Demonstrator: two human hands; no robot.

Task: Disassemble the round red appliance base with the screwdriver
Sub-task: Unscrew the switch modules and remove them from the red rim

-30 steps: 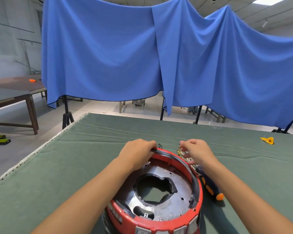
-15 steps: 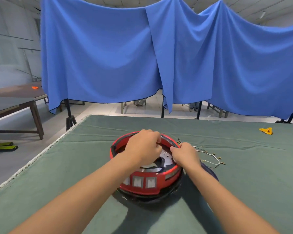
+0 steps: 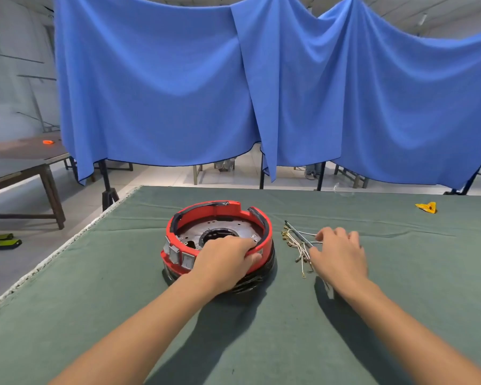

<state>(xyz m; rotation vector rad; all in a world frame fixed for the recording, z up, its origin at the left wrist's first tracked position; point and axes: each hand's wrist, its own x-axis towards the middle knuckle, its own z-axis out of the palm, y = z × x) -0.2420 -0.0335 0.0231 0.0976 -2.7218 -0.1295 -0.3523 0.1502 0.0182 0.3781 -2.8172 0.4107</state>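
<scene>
Blue drapes hang behind the green table (image 3: 372, 315), where the red base (image 3: 220, 218) sits mid-cloth, its inner metal plate bared but unremoved, left hand (image 3: 222, 259) gripping its near rim, right hand (image 3: 339, 254) loosely curled over the screwdriver (image 3: 299, 233) among loose wires (image 3: 297, 248), its hold unclear.

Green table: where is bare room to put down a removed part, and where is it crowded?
Bare cloth lies left of the red base, out to the table edge, and between the wires and the yellow scrap. Crowded: the strip right of the base, where the right hand reaches over the wires. The left hand grips the base's near rim.
</scene>
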